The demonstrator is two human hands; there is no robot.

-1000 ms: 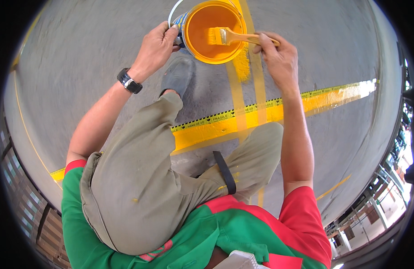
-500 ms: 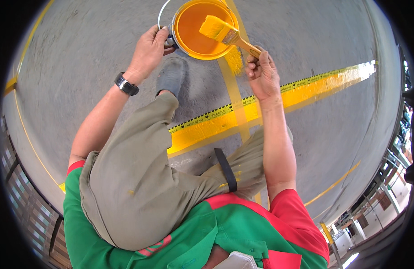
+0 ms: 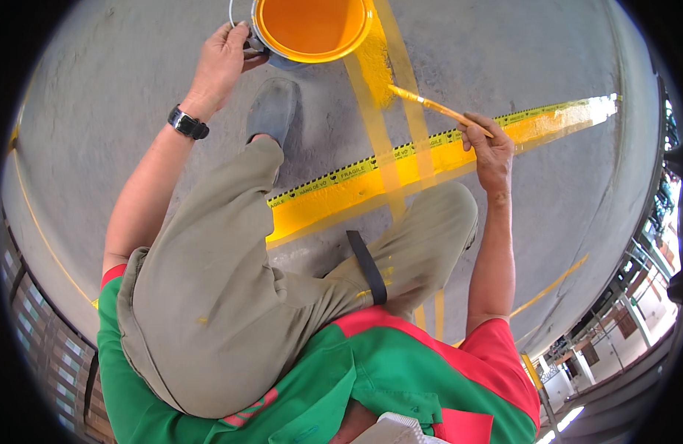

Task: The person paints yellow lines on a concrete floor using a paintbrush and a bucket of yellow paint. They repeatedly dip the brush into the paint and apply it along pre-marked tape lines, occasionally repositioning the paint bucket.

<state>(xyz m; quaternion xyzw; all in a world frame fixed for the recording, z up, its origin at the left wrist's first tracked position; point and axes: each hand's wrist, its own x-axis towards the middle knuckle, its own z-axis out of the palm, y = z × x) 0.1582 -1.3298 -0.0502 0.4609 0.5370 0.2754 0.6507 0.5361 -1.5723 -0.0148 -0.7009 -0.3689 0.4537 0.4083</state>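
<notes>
head view: your left hand (image 3: pixel 221 61) is clenched on the near rim of the paint bucket (image 3: pixel 312 29), which sits on the concrete floor (image 3: pixel 119 89) at the top of frame, just beyond your grey shoe (image 3: pixel 273 109). the bucket looks well filled with yellow paint; judge it heavy, sloshy, wet at the lip. grip the rim where it is dry or take the wire handle (image 3: pixel 232 10), and keep it level.

your right hand (image 3: pixel 492 152) is grasping the paintbrush (image 3: pixel 437 108) near the back end of its thin handle, fingers pinched round it. the bristle tip touches, or sits just over, the freshly painted yellow stripe (image 3: pixel 374 66) beside the bucket; i cannot tell which. brush is light and stiff in the handle, soft at the tip, loaded and likely to drip. a hold nearer the bristles would give firmer control.

printed tape (image 3: pixel 341 172) edges the crossing yellow line (image 3: pixel 430 159); thin, easily scuffed.
</notes>
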